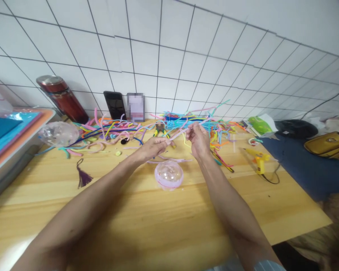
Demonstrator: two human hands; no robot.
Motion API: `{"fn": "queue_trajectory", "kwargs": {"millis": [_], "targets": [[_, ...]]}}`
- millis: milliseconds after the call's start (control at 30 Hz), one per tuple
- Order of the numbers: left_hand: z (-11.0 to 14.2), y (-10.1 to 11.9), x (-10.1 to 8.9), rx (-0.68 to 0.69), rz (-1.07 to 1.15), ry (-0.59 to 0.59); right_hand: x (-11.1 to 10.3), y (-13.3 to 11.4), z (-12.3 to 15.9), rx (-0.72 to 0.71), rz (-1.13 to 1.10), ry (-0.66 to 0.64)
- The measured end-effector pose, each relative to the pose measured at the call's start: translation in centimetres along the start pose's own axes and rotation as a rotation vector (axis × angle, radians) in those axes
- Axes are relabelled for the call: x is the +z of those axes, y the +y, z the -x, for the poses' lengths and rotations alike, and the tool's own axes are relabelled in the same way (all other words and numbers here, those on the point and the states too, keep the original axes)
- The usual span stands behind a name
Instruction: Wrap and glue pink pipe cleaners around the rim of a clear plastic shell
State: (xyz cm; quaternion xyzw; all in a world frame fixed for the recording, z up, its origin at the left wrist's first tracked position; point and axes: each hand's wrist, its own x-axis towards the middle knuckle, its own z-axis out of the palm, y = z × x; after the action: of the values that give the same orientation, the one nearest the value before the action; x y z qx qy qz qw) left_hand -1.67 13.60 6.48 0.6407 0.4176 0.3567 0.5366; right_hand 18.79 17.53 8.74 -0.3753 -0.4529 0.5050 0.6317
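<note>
Stretched between my two hands is a pale lilac pipe cleaner (pixel 179 134). My left hand (pixel 154 148) pinches its near end between thumb and fingertips. Higher and to the right, my right hand (pixel 198 139) is closed around the other part, and the strip's far end sticks out beyond it toward the upper right. Below the hands, a clear plastic dome (pixel 168 174) with a lilac band around its lower rim rests on the table. More lilac pipe cleaners (pixel 176 160) lie just behind the dome. Yellow-and-green handled pliers (pixel 159 130) lie behind my left hand.
Heaped colourful pipe cleaners (pixel 115 130) line the wall. At left are a clear ball (pixel 58 134), a purple tassel (pixel 84 177), a red flask (pixel 62 98) and coloured sheets (pixel 19 131). A phone (pixel 115 105) leans on the tiles. A yellow glue gun (pixel 259 160) lies right.
</note>
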Motion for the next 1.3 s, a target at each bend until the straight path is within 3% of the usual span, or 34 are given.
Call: {"fn": "queue_trajectory", "kwargs": {"millis": [133,533,867,1167,1300], "targets": [[-0.1,-0.1,0.2,-0.012,0.015,0.024,-0.1,0.8,0.0,0.048,0.072,-0.172],[0.3,0.9,0.8,-0.027,0.004,0.034,0.0,1.5,0.4,0.056,0.154,-0.358],[0.2,0.8,1.3,0.084,-0.092,0.15,0.3,2.3,0.8,0.008,0.232,-0.303],[0.1,0.4,1.5,0.199,-0.115,0.405,1.4,3.0,2.2,0.032,0.145,-0.159],[0.0,0.6,1.5,0.174,-0.019,0.396,2.0,3.0,2.8,0.044,0.087,-0.102]]}}
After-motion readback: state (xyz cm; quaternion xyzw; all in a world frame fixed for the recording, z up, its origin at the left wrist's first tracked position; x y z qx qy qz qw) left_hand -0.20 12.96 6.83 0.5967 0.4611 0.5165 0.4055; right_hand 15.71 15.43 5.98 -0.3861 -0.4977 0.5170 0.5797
